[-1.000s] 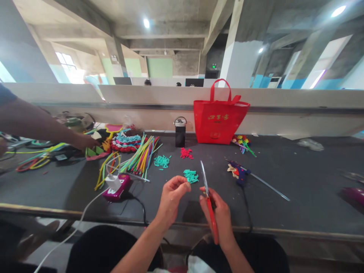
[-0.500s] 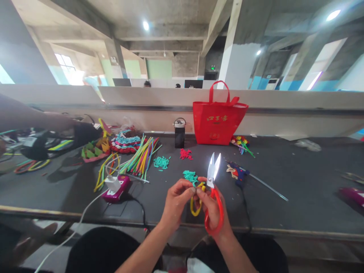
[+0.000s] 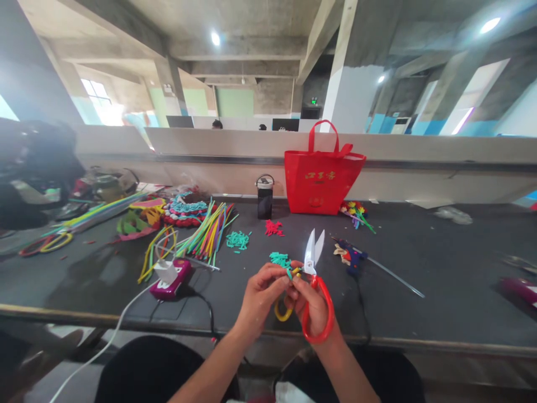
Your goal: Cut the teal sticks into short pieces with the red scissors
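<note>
My right hand [image 3: 312, 299] grips red-handled scissors [image 3: 315, 291], blades open and pointing up and away. My left hand [image 3: 262, 294] pinches a yellow pipe-cleaner loop [image 3: 285, 309] right beside the blades' base; both hands touch at the fingertips. A small pile of teal cut pieces [image 3: 280, 259] lies on the dark table [image 3: 419, 313] just beyond my hands.
Further teal pieces [image 3: 238, 239], red pieces [image 3: 274, 227], a fan of coloured sticks [image 3: 207, 229], a magenta device with white cable [image 3: 171, 278], a glue gun [image 3: 354, 256], a black bottle [image 3: 265, 196] and a red bag [image 3: 322, 176] sit on the table. A co-worker's dark shape [image 3: 33, 168] is at left.
The scissors turned from blades shut and edge-on to blades open and upright. My hands came together on a yellow loop. The co-worker's arm drew back from the table at left.
</note>
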`<action>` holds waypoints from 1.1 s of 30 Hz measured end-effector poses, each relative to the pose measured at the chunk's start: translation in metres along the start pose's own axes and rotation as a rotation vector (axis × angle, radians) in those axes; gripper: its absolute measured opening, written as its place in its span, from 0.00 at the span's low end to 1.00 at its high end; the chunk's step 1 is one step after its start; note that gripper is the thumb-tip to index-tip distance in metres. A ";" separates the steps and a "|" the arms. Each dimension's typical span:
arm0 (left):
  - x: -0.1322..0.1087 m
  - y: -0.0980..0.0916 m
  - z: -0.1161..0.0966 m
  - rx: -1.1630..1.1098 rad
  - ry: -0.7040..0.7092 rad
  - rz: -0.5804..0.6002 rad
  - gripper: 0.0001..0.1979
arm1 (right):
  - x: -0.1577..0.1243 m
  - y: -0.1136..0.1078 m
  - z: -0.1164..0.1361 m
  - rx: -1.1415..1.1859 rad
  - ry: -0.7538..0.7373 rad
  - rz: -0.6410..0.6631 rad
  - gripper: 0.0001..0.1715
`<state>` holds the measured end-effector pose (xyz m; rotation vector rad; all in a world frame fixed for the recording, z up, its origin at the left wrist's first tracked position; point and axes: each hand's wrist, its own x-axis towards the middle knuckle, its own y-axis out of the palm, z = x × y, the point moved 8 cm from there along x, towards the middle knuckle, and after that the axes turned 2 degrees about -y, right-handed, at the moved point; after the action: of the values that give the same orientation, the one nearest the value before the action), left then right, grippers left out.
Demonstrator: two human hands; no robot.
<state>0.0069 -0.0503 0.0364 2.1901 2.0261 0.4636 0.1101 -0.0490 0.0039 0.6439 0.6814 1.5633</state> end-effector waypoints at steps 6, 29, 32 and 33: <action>0.000 0.006 -0.001 -0.092 -0.075 0.085 0.07 | 0.002 0.001 0.000 -0.101 0.068 0.037 0.24; 0.000 -0.011 -0.008 -0.108 -0.035 -0.135 0.06 | -0.026 -0.015 0.024 -1.583 -0.664 0.108 0.32; 0.000 -0.011 -0.011 -0.075 -0.027 -0.126 0.06 | -0.025 -0.016 0.023 -1.596 -0.662 0.118 0.32; 0.000 -0.012 -0.011 -0.064 -0.028 -0.129 0.06 | -0.025 -0.016 0.023 -1.601 -0.656 0.111 0.31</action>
<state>-0.0076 -0.0505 0.0436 2.0037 2.0909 0.4723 0.1405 -0.0714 0.0071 -0.0925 -1.0840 1.3567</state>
